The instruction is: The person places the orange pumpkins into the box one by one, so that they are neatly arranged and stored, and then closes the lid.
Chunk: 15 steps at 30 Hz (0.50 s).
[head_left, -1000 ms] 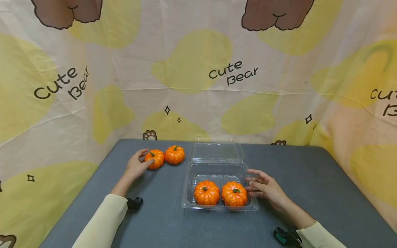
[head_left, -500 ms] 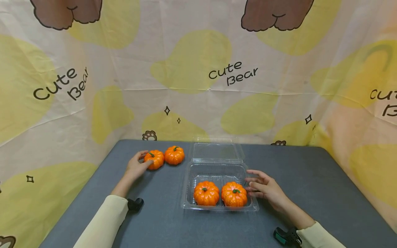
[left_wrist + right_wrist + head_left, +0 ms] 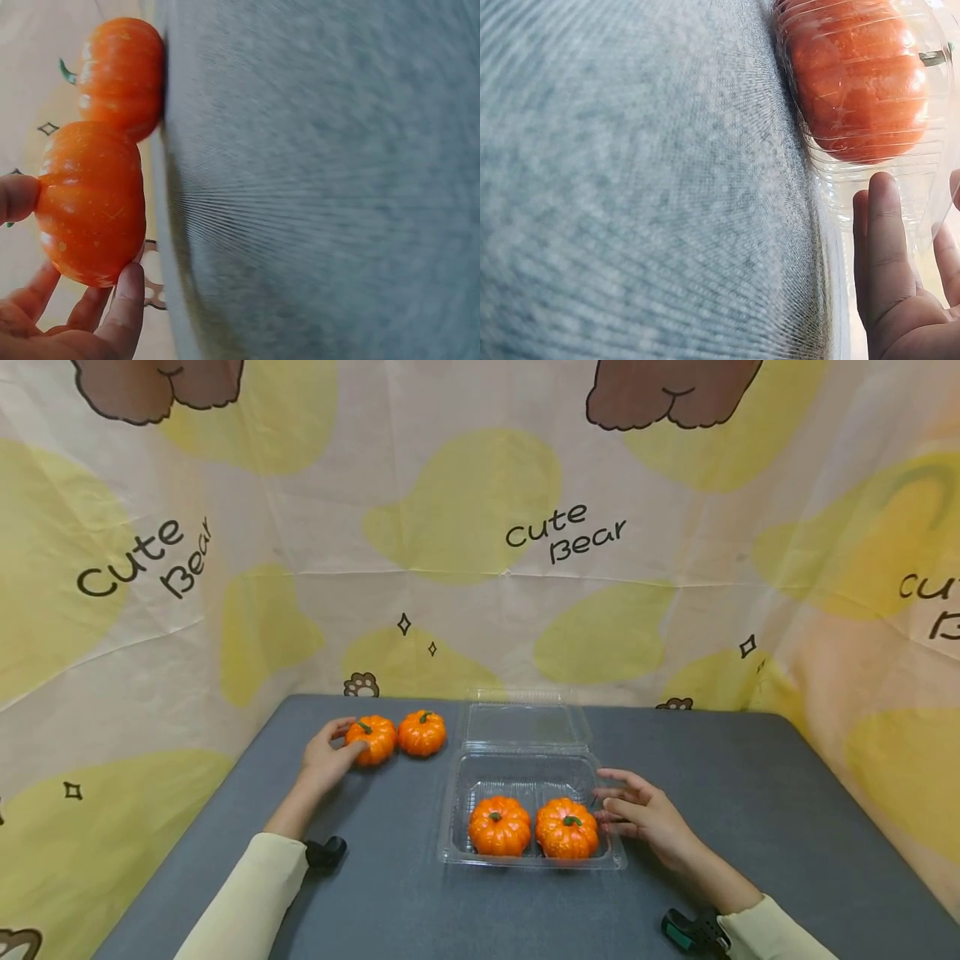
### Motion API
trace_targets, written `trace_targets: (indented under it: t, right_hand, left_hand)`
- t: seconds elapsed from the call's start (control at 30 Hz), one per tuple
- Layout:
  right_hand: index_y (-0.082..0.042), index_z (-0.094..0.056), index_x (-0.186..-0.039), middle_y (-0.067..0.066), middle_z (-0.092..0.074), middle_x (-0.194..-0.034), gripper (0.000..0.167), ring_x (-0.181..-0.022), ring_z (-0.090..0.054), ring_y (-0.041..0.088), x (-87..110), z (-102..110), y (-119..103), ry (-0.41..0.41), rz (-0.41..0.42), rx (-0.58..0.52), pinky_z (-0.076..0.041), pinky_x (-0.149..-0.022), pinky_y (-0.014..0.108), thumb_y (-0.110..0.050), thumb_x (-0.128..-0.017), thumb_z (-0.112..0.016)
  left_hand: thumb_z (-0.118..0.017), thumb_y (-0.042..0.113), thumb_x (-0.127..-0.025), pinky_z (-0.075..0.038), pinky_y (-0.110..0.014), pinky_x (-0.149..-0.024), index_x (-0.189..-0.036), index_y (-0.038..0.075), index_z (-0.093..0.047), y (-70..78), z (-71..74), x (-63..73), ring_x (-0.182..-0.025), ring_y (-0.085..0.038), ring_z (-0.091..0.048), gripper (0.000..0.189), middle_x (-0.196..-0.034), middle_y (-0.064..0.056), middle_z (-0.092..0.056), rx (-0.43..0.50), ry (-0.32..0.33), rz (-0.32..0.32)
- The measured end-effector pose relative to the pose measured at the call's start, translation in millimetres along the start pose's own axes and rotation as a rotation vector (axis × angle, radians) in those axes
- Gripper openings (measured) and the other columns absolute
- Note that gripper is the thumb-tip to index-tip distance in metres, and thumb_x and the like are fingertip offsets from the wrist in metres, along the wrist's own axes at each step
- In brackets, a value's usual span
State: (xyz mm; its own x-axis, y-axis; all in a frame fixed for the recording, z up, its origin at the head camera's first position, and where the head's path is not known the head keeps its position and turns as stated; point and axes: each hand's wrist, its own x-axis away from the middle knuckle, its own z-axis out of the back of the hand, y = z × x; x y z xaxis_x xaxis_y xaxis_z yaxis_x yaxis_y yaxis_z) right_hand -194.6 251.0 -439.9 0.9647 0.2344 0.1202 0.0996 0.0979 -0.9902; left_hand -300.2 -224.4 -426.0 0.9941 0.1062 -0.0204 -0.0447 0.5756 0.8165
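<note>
My left hand [image 3: 327, 760] grips a small orange pumpkin [image 3: 372, 741] at the back left of the table, thumb on the near side and fingers round its left. A narrow gap shows between this pumpkin [image 3: 94, 206] and the grey cloth in the left wrist view. Right beside it stands a second pumpkin [image 3: 422, 733] with a green stem. Two more pumpkins, a left one [image 3: 499, 827] and a right one [image 3: 567, 829], sit in the front of a clear plastic clamshell box [image 3: 453, 810]. My right hand [image 3: 654, 822], fingers extended, rests at the box's right wall.
The box's clear lid [image 3: 525, 727] lies folded back, away from me. Grey cloth covers the table [image 3: 360, 893]. A printed curtain [image 3: 465, 510] hangs behind its far edge and along the sides.
The pumpkin in my left hand has shifted slightly up and left, a little away from its neighbour. My right hand and the box have stayed in place.
</note>
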Motion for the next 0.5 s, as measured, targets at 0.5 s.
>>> trace_targets:
  t: [0.5]
  right_hand:
    - [-0.001, -0.030, -0.147, 0.030, -0.050, -0.136, 0.057, -0.093, -0.069, 0.012, 0.5, -1, -2, 0.007, -0.009, 0.004, -0.058, -0.080, 0.033, -0.013, -0.097, -0.056]
  left_hand:
    - [-0.065, 0.020, -0.087, -0.051, -0.048, -0.095, -0.138, 0.013, -0.049, 47.6, -2.1, 19.3, -0.119, -0.041, -0.056, 0.055, -0.140, -0.018, -0.049, 0.039, 0.022, -0.132]
